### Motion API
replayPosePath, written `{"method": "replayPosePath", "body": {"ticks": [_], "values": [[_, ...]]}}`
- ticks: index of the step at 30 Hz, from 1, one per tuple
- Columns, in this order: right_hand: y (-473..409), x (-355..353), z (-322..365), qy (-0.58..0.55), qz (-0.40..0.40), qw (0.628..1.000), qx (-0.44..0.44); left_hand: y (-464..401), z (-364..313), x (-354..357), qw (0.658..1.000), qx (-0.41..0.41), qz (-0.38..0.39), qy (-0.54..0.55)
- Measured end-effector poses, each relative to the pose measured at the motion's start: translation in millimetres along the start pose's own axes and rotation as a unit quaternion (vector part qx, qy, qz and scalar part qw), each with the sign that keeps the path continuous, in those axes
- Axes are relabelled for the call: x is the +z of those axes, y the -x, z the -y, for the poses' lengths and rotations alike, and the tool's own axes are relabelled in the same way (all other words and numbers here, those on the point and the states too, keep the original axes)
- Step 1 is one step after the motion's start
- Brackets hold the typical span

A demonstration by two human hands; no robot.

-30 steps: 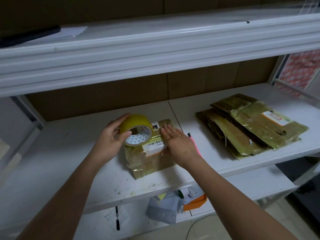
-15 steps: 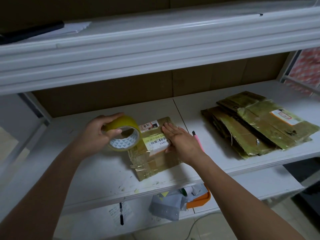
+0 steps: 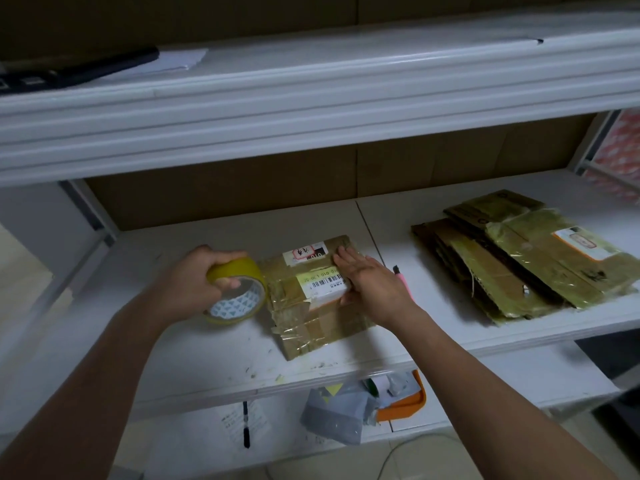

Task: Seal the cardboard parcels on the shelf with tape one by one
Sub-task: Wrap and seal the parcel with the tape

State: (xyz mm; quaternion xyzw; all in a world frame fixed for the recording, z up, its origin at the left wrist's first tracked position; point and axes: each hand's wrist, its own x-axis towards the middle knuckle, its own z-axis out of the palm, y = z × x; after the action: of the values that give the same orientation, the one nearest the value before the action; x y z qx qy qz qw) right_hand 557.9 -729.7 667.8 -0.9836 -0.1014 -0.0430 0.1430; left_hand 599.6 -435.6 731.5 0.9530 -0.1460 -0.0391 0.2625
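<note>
A brown cardboard parcel [image 3: 311, 317] with white barcode labels lies flat on the white shelf [image 3: 173, 348], wrapped in strips of clear tape. My left hand [image 3: 194, 282] grips a yellow tape roll [image 3: 239, 289] at the parcel's left edge, low over the shelf. A strip of tape runs from the roll across the parcel. My right hand [image 3: 370, 285] lies flat with straight fingers on the parcel's right side, pressing it down.
A pile of flattened taped cardboard parcels [image 3: 526, 261] lies on the right of the shelf. A pink-handled cutter [image 3: 403, 282] rests beside my right hand. The upper shelf [image 3: 311, 109] overhangs close above. Below sit a grey bag [image 3: 336, 417] and an orange tray [image 3: 405, 407].
My left hand has pulled the tape roll leftward and down, off the parcel's top to its left edge. My right hand stays pressed on the parcel.
</note>
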Motion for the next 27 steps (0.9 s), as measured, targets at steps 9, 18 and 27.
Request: {"method": "replayPosePath", "body": {"ticks": [9, 18, 27], "values": [[1.5, 4.5, -1.0, -0.008, 0.006, 1.000, 0.009, 3.5, 4.1, 10.4, 0.996, -0.048, 0.056, -0.058], [-3.3, 9.7, -1.6, 0.016, 0.013, 1.000, 0.008, 5.0, 12.9, 29.5, 0.993, -0.071, 0.098, 0.003], [-1.2, 17.4, 20.4, -0.070, -0.069, 0.993, -0.063, -10.4, -8.1, 60.7, 0.955, -0.129, 0.085, 0.252]]}}
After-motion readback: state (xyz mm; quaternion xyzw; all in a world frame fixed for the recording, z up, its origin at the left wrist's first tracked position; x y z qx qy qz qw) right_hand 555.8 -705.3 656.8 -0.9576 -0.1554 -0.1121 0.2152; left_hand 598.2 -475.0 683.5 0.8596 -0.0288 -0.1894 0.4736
